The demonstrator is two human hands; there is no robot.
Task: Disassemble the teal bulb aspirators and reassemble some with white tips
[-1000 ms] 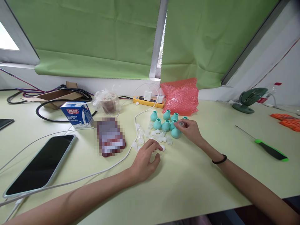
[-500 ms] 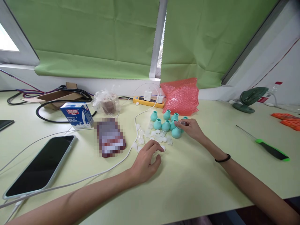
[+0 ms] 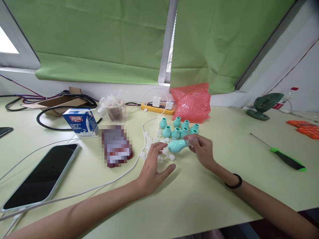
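Observation:
My right hand (image 3: 203, 149) pinches the neck end of a teal rubber bulb (image 3: 177, 146), where a clear plastic piece sits partly hidden by the fingers. The bulb lies tilted on its side in the air, its round end towards my left hand (image 3: 156, 169). That hand is open, thumb spread from the curled fingers, with the fingertips close to the bulb; whether they touch it I cannot tell. Behind stand several more teal bulbs (image 3: 175, 132), necks up. Small clear and whitish plastic pieces (image 3: 171, 157) lie scattered around my left fingertips, some covered by the hand.
Left of the hands are a white cable (image 3: 119, 178), a blurred-out dark red object (image 3: 117, 146), a phone (image 3: 42, 176) and a milk carton (image 3: 81, 122). Pink bubble wrap (image 3: 191, 103) and a yellow power strip (image 3: 157, 108) lie behind. A screwdriver (image 3: 286, 159) and green fan (image 3: 265, 104) are right.
My right hand has lifted a teal bulb away from the group and brought it left and nearer. My left hand has opened its thumb and fingers wider around that side.

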